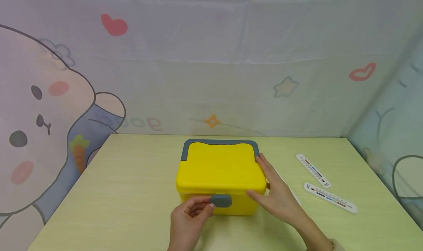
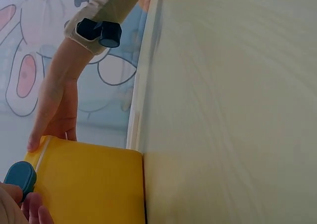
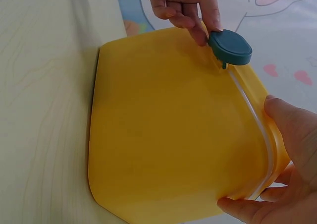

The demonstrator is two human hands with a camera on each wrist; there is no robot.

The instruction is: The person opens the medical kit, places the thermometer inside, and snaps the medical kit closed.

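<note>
A yellow box (image 1: 221, 168) with a lid stands on the table, its grey-blue carry handle (image 1: 218, 142) lying along the lid's back edge. At the front, my left hand (image 1: 190, 218) pinches the left edge of the grey-blue latch (image 1: 221, 200) between thumb and fingertips. In the right wrist view the latch (image 3: 232, 46) stands out from the box wall, just below the lid seam. My right hand (image 1: 279, 192) holds the box's right front corner, thumb on the lid's front and fingers along the right side. Some of those fingers are hidden behind the corner in the left wrist view.
Two white thermometer strips, one farther back (image 1: 314, 170) and one nearer (image 1: 330, 197), lie on the table (image 1: 115, 192) to the right of the box. Another white edge shows beside my right hand. A printed cloth (image 1: 185, 78) hangs behind the table.
</note>
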